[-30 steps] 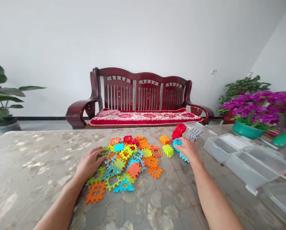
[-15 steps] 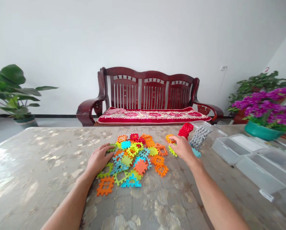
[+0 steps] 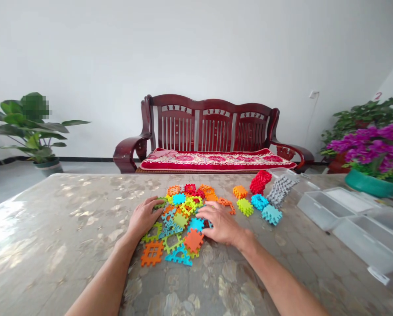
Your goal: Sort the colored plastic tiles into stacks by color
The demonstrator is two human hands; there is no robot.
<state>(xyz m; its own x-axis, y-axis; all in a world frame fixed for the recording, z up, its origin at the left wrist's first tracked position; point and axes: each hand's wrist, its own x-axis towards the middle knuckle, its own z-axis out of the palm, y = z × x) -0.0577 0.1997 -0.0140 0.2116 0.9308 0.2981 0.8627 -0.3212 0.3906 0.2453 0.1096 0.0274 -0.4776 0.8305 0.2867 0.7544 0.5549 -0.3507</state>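
A loose pile of toothed plastic building tiles spreads over the middle of the table, in orange, red, blue, teal and yellow-green. My left hand [image 3: 145,219] lies at the pile's left side, open, its fingertips by a green tile [image 3: 160,202]. My right hand [image 3: 221,224] is open over the pile's right side. Its fingers are spread above the tiles and hide several of them. An orange-red solid tile [image 3: 193,241] lies just below its thumb. An orange window tile [image 3: 152,253] and a blue triangular tile [image 3: 179,256] lie at the front of the pile.
Right of the pile stand sorted stacks: orange [image 3: 239,192], yellow-green [image 3: 245,207], blue [image 3: 259,202], light blue [image 3: 272,214], red [image 3: 261,181] and grey [image 3: 282,190]. Clear plastic boxes [image 3: 364,241] and a flower pot [image 3: 370,184] sit farther right. A wooden bench [image 3: 212,105] is behind the table.
My right hand has moved left from the orange and yellow-green stacks to the pile, opening on the way. The stacks it covered now show. My left hand stays by the pile; the view has shifted slightly.
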